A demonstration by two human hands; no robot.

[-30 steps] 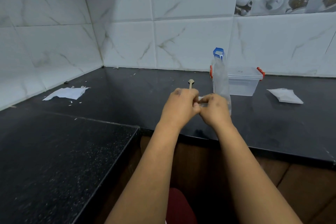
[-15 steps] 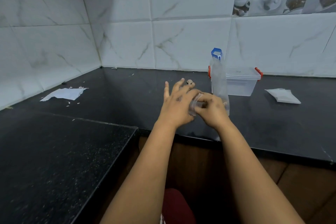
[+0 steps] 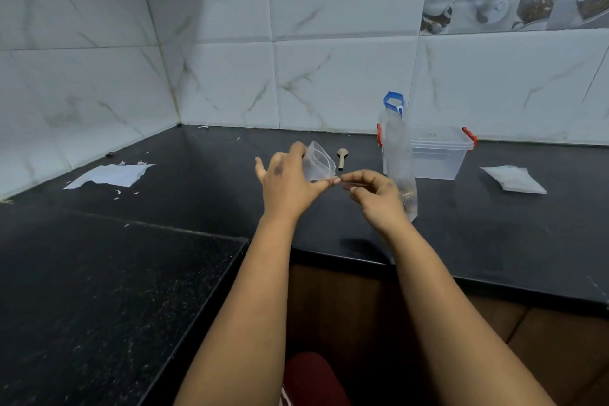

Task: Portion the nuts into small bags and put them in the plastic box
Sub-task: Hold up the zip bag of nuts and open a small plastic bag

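While our left hand (image 3: 290,184) pinches the small bag (image 3: 319,164) above the desk (image 3: 494,224), right hand (image 3: 379,196) fingers curled at its mouth, we judge opening underway; next, spoon nuts in, box (image 3: 438,155) behind.

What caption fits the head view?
Left hand holds a small bag open; right hand beside it.

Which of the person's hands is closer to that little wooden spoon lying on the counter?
Left. The left hand, holding a small clear bag, sits just left of the wooden spoon. The right hand is lower and to the spoon's right, nearer the person.
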